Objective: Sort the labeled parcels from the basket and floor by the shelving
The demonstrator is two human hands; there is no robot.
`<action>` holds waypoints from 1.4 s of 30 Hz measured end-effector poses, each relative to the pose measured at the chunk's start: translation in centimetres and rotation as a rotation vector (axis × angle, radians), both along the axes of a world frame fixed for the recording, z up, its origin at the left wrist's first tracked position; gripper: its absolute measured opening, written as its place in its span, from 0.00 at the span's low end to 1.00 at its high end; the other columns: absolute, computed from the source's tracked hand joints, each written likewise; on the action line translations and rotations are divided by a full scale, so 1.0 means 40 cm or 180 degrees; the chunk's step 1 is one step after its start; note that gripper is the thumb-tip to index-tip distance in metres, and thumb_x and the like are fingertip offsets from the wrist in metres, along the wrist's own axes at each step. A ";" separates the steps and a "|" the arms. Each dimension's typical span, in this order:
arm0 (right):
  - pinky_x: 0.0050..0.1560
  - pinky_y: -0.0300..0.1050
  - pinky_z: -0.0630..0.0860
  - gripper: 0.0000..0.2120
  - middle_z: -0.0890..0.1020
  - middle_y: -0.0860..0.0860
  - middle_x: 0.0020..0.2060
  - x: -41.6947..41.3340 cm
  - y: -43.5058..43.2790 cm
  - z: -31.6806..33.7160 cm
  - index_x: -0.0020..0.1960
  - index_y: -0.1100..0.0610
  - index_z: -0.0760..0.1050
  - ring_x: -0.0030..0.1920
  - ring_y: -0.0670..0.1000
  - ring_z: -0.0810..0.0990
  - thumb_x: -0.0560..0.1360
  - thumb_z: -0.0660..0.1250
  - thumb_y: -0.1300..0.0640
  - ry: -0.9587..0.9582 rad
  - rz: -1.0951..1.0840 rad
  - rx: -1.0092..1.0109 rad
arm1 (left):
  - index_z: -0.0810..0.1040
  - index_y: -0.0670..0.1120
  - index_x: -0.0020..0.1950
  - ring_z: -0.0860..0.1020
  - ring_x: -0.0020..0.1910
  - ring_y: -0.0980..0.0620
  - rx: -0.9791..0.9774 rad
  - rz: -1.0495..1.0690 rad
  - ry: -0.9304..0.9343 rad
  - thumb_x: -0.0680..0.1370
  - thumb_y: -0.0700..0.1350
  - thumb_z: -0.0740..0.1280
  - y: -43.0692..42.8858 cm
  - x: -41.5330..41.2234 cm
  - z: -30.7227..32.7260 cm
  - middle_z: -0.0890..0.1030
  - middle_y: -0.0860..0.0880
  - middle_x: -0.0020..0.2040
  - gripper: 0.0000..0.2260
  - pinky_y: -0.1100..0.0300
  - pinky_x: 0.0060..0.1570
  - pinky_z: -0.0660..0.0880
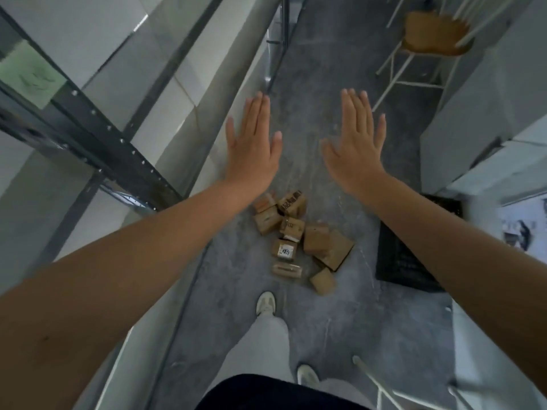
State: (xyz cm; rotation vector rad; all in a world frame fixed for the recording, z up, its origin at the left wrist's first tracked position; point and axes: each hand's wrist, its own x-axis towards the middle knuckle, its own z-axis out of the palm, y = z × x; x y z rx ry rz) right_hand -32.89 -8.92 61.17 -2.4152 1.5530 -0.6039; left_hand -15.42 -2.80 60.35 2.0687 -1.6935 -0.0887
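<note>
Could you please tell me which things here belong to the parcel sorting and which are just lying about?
For the job: parcels, basket, shelving, left hand, right hand.
Lying about: chair, green note.

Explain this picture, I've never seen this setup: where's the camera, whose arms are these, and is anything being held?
No machine here: a person wears one wide-angle camera on the head, looking forward and down. The bare arms are theirs. The left hand and right hand are stretched out flat, fingers straight, holding nothing. Below them, on the grey floor, lies a loose pile of brown cardboard parcels, some labeled. A black basket sits right of the pile, partly behind the right arm. Dark metal shelving runs along the left; a wooden chair stands farther off.
</note>
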 end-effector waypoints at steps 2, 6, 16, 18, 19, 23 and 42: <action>0.75 0.58 0.35 0.37 0.48 0.50 0.80 0.040 -0.037 -0.058 0.80 0.56 0.45 0.79 0.49 0.40 0.75 0.58 0.56 -0.0042 -0.0102 0.0140 | 0.48 0.43 0.81 0.45 0.80 0.51 0.0155 -0.0076 0.0154 0.84 0.48 0.51 -0.028 0.047 -0.065 0.48 0.47 0.81 0.26 0.44 0.77 0.44; 0.75 0.57 0.35 0.37 0.49 0.51 0.80 0.118 -0.063 -0.227 0.80 0.56 0.45 0.79 0.50 0.41 0.76 0.58 0.55 0.0020 -0.0271 0.0477 | 0.50 0.43 0.81 0.47 0.80 0.51 0.0603 -0.0196 0.0217 0.84 0.48 0.52 -0.022 0.123 -0.242 0.51 0.47 0.81 0.26 0.44 0.77 0.47; 0.76 0.59 0.37 0.34 0.51 0.52 0.80 0.133 -0.078 -0.800 0.80 0.57 0.48 0.79 0.50 0.43 0.78 0.57 0.54 0.0737 0.0092 0.1217 | 0.51 0.43 0.80 0.47 0.80 0.50 0.1830 -0.0339 0.0244 0.85 0.48 0.53 0.066 0.216 -0.780 0.51 0.46 0.81 0.25 0.45 0.77 0.50; 0.76 0.60 0.37 0.33 0.51 0.52 0.79 0.105 -0.069 -0.938 0.80 0.57 0.48 0.79 0.50 0.43 0.78 0.56 0.54 0.0875 0.0058 0.1343 | 0.52 0.42 0.80 0.48 0.80 0.49 0.1943 -0.0319 0.0285 0.85 0.48 0.53 0.071 0.210 -0.900 0.52 0.46 0.81 0.25 0.46 0.77 0.49; 0.76 0.60 0.38 0.33 0.52 0.53 0.79 0.091 -0.058 -1.006 0.80 0.58 0.48 0.79 0.51 0.44 0.78 0.56 0.53 0.0972 0.0068 0.1424 | 0.52 0.42 0.80 0.49 0.80 0.49 0.1996 -0.0257 0.0307 0.85 0.48 0.53 0.077 0.205 -0.958 0.53 0.45 0.81 0.25 0.46 0.77 0.50; 0.76 0.61 0.42 0.33 0.54 0.54 0.79 0.029 -0.033 -1.276 0.79 0.59 0.50 0.79 0.53 0.46 0.79 0.59 0.54 0.1327 0.0286 0.1735 | 0.57 0.38 0.78 0.56 0.78 0.45 0.2112 0.0065 0.0685 0.84 0.45 0.55 0.099 0.162 -1.208 0.59 0.41 0.79 0.24 0.48 0.75 0.55; 0.41 0.42 0.75 0.06 0.74 0.54 0.49 0.038 0.077 -2.000 0.58 0.57 0.68 0.48 0.52 0.76 0.82 0.59 0.58 -0.0573 -0.2393 0.4998 | 0.68 0.46 0.71 0.76 0.50 0.48 0.2882 0.2077 0.3699 0.78 0.40 0.62 0.146 -0.065 -2.008 0.77 0.43 0.59 0.20 0.55 0.51 0.74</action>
